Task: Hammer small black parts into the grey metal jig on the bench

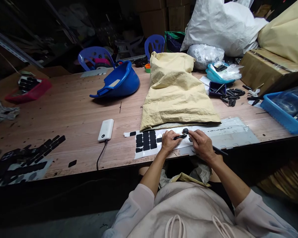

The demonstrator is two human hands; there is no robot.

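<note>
My left hand is closed on a small, elongated black piece, pinched between thumb and fingers. Close beside it, the fingertips of my right hand are pressed together at a small round black piece. Both hands are over a white backing sheet near the table's front edge. Rows of black rounded-square stickers lie on that sheet, left of my left hand. A thin dark rod shows beside my right wrist; whether I hold it is unclear.
A tan sack lies just beyond my hands. Leftward are a white power bank with a cable, a blue scoop-like basin and black strips. Black parts, a blue tray and a cardboard box stand right.
</note>
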